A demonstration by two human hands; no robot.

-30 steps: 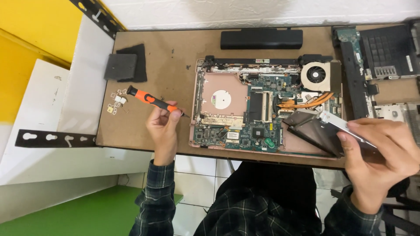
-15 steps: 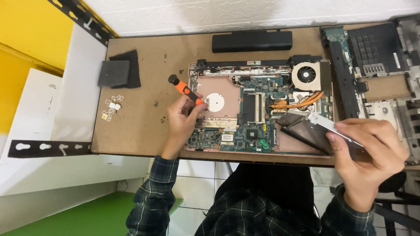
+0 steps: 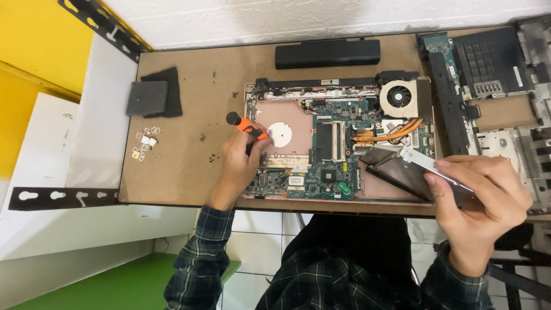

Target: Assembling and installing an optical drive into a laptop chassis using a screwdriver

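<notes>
An opened laptop base [image 3: 338, 143] with its green circuit board, round fan and copper heat pipe bare lies on a brown board. My left hand [image 3: 238, 166] grips an orange-and-black screwdriver [image 3: 245, 126], tip down near the laptop's left part by a white round disc. My right hand [image 3: 482, 201] holds a flat metal drive with its dark bracket [image 3: 402, 169], lifted at an angle over the laptop's lower right corner.
A long black battery [image 3: 327, 53] lies at the back. Dark foam pads [image 3: 154, 97] and small white parts [image 3: 144, 143] sit at the left, with loose screws [image 3: 212, 158] near them. Laptop casing pieces [image 3: 493, 74] fill the right side. The board's [image 3: 172, 183] front edge is close to my body.
My left hand carried the screwdriver from the board's left side rightward onto the laptop's left part. My right hand stayed on the metal drive.
</notes>
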